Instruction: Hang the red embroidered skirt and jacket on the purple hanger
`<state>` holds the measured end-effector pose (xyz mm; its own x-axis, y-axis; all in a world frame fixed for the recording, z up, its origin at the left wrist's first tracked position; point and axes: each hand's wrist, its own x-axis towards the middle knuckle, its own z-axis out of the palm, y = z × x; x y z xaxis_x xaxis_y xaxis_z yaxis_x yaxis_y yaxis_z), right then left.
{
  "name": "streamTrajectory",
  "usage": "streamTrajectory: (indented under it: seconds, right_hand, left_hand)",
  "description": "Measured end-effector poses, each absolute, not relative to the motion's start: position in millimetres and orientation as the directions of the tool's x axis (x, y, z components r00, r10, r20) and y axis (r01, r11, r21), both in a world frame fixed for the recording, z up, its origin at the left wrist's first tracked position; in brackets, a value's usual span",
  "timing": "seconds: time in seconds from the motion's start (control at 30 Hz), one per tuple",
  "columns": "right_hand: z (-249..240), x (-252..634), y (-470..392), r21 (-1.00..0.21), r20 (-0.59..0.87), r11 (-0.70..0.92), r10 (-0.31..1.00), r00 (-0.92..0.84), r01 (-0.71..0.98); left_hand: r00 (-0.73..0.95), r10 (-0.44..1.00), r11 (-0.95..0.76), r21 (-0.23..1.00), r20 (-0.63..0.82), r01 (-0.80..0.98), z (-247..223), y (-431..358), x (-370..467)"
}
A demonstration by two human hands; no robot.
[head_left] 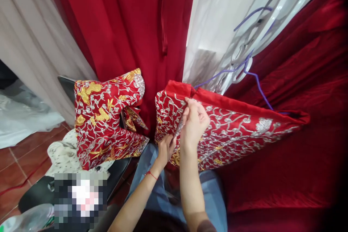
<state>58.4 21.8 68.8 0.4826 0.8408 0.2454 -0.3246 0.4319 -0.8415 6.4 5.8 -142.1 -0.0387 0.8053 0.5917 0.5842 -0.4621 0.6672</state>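
A red skirt (228,123) with silver and gold embroidery and a plain red waistband hangs in front of me from a purple wire hanger (258,83). My right hand (195,121) is closed in a pinch on the cloth just below the waistband. Lower and to the left, my left hand (165,149) grips the edge of a fold or opening in the skirt, its fingertips partly hidden by the cloth. A matching embroidered red jacket (103,123) lies to the left of the skirt, apart from both hands.
The jacket rests on a dark chair (119,172) with a white dotted cloth (63,152). A clear plastic bottle (35,219) lies at lower left beside a blurred-out patch. Red curtains (130,18) hang behind, and a white scrolled metal stand (244,43) bears the hanger.
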Motion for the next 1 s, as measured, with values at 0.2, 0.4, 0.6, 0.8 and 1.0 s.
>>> streamTrajectory:
  seconds: [0.2,0.4,0.6,0.8,1.0]
  right_hand:
    - [66,64,27,-0.873,0.313,0.432,0.853,0.418,-0.228]
    - [54,89,44,-0.882,0.420,0.298,0.849,0.322,0.365]
    - [69,116,43,-0.644,0.495,0.109,0.814,0.304,0.757]
    - [90,116,39,-0.518,0.782,0.418,0.584,0.215,0.746]
    - [104,99,61,-0.546,0.653,0.255,0.726,0.215,0.798]
  left_hand:
    - [-0.088,0.800,-0.417,0.655,0.594,0.630,-155,20,6]
    - [-0.082,0.825,-0.374,0.649,0.559,0.663,-162,30,-9]
    - [-0.002,0.802,-0.458,0.617,0.597,0.640,-111,36,-22]
    - [-0.141,0.572,-0.603,0.531,0.808,0.595,-2,44,-21]
    - [0.124,0.535,-0.688,0.346,0.836,0.639,87,78,-25]
